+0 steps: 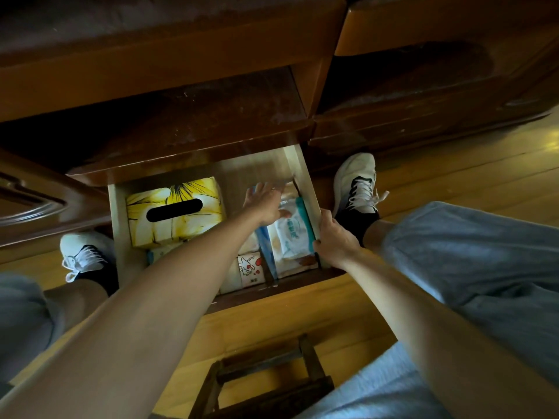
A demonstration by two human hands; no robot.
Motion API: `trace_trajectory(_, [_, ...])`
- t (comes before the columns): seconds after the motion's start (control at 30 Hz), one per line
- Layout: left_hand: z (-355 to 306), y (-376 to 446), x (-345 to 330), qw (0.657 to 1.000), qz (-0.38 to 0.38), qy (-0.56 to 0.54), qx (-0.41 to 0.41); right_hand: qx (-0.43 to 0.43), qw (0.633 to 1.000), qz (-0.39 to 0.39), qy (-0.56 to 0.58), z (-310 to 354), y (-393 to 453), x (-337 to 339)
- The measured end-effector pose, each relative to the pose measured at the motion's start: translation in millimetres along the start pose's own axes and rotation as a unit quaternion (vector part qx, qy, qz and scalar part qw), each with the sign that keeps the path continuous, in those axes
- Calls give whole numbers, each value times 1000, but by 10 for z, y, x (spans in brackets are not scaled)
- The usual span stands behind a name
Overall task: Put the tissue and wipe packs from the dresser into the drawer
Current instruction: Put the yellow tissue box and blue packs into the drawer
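The drawer [121, 237] stands pulled out of the dark dresser [169, 74], low over the wood floor [302, 322], and holds several packs. On its left side lies the biggest, a yellow tissue pack [174, 211] with a black blot across its top, filling that side from the back wall towards the front. In front of it, mostly hidden under the left forearm, a pale pack [157, 252] shows only one corner. Near the front wall, in the middle, stands a small cartoon pack [251, 269] with red and white figures, touching a plain cream pack just to its left. A thin blue pack [267, 246] stands on edge between the middle and the right side. On the right, against the side wall, lies a white wipe pack [292, 234] with a teal edge, resting on other pale packs below it. The left hand [264, 204] reaches into the drawer over the back end of the wipe pack, fingers spread wide and blurred, thumb touching the pack; whether the fingers press anything I cannot tell. The right hand [334, 240] grips the drawer's right wall near the front, fingers curled over its rim and thumb inside beside the wipe pack. White shoes [358, 182] stand on either side of the drawer, and a dark stool [260, 388] sits on the floor near the bottom edge.
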State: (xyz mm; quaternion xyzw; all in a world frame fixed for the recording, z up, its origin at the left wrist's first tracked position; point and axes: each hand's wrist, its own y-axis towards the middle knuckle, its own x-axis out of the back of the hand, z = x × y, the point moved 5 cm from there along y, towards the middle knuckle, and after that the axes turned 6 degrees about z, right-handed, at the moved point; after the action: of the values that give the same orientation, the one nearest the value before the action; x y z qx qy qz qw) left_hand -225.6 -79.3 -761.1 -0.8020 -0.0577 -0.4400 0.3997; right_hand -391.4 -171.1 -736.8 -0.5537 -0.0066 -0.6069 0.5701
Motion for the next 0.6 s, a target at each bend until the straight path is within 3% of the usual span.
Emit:
trace_trajectory(0.17, [-118,-22,-103,999,37,4,-23,-1,1000,-1,-2,-31,28,-25])
trace_trajectory(0.47, [-61,-81,-51,998,-7,-43,-43,3,1000,-3,-1,-60,39,-41])
trace_trajectory(0.6, [-81,-181,-195,995,27,47,-86,5,1000,4,-10,-54,37,-34])
